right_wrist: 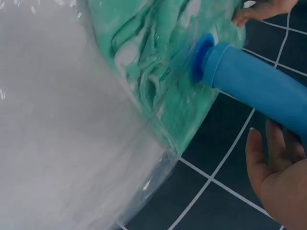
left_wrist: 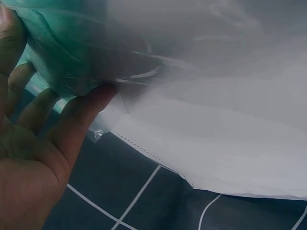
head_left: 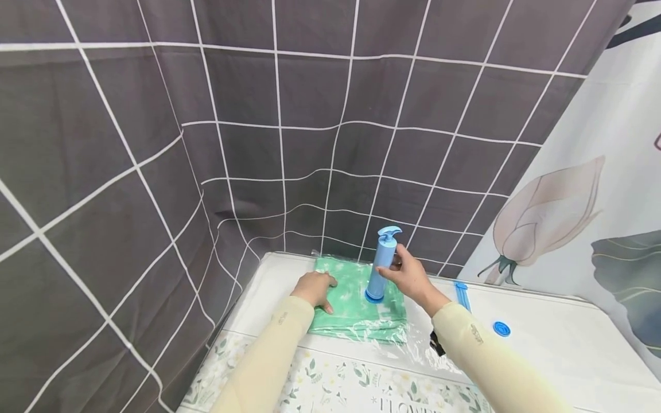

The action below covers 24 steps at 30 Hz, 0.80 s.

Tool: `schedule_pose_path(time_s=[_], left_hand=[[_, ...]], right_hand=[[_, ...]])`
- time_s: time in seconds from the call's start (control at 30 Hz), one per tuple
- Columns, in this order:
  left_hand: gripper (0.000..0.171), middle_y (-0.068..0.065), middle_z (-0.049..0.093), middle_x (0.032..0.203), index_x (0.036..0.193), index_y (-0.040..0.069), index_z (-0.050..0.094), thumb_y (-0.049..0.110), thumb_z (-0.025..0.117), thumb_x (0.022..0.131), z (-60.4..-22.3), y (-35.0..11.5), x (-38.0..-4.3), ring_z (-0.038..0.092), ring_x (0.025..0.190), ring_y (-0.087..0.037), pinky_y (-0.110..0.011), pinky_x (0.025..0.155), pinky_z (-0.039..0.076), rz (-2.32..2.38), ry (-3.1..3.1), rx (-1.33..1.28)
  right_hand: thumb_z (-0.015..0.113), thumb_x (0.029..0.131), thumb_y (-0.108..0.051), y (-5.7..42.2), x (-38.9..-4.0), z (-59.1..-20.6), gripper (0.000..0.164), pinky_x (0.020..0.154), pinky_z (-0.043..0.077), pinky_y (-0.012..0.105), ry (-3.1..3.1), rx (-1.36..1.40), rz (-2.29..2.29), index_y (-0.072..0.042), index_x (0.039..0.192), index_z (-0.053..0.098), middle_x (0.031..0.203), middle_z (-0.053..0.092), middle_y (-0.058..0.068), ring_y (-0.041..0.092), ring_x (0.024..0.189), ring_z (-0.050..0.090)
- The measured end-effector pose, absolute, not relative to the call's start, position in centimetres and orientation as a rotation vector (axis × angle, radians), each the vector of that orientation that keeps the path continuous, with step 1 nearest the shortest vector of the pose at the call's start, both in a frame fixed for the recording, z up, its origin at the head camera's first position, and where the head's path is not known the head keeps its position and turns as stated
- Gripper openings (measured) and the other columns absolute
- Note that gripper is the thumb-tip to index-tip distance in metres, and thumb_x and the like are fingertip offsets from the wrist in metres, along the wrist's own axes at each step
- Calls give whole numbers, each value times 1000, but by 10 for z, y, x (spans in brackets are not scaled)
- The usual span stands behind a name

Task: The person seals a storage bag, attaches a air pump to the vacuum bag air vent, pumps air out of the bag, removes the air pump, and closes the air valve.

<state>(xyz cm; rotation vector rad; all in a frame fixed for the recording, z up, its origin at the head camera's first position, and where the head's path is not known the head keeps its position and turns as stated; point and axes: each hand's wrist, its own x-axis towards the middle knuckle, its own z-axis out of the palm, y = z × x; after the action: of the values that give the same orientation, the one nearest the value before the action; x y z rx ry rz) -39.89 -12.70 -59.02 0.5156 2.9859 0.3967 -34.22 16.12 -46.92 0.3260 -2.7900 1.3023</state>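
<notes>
A light-blue hand pump (head_left: 383, 264) stands tilted with its base on the blue valve (right_wrist: 200, 57) of a clear plastic vacuum bag (head_left: 356, 330). Folded green-and-white fabric (head_left: 348, 287) lies inside the bag, its surface wrinkled under the film (right_wrist: 153, 72). My right hand (head_left: 410, 278) grips the pump's barrel from the right, thumb and fingers on either side below the curved handle. On the bag's left side, my left hand (head_left: 313, 289) rests with fingers spread. The left wrist view has its fingers (left_wrist: 79, 117) against the bag's edge.
A round blue cap (head_left: 501, 328) lies to the right on the white floral cloth (head_left: 547, 344). Near my right forearm is a blue strip (head_left: 462, 293). Dark gridded curtain (head_left: 310, 149) hangs behind and at left; a flower-printed curtain (head_left: 547, 223) hangs at right.
</notes>
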Motion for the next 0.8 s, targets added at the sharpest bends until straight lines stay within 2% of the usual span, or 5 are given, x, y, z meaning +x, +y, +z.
schedule_pose_path(time_s=[0.27,0.4,0.57,0.67,0.8], left_hand=[[95,-11,64,168,146,26,77,41,105,57,-578,-124,-391,66,150,-42,-57,128,54,408,2978,515],[90,-10,64,168,147,22,77,37,104,63,-547,-117,-370,65,152,-40,-54,130,53,391,2951,482],[87,-11,63,168,147,19,76,33,103,66,-515,-112,-350,64,153,-42,-60,130,52,374,2936,437],[88,-12,64,167,147,21,77,35,104,64,-530,-115,-360,64,152,-44,-63,129,52,388,2945,459],[92,-11,63,169,147,26,77,39,105,60,-566,-121,-385,63,153,-44,-59,131,51,410,2942,489]], right_hand=[[90,100,-31,153,-346,-475,61,97,66,54,-2816,341,1176,-5,146,59,124,76,22,35,112,75],[88,103,-31,158,-345,-465,77,111,62,63,-2833,377,1281,-1,160,46,144,69,28,45,133,71],[78,106,-17,166,-347,-446,96,131,46,72,-2816,472,1608,-3,176,14,177,38,35,56,164,44],[73,107,-10,169,-349,-440,97,134,41,73,-2826,517,1660,0,177,7,181,29,38,58,168,36],[73,109,-9,172,-349,-441,93,130,49,69,-2834,534,1639,2,179,12,176,41,38,56,161,49]])
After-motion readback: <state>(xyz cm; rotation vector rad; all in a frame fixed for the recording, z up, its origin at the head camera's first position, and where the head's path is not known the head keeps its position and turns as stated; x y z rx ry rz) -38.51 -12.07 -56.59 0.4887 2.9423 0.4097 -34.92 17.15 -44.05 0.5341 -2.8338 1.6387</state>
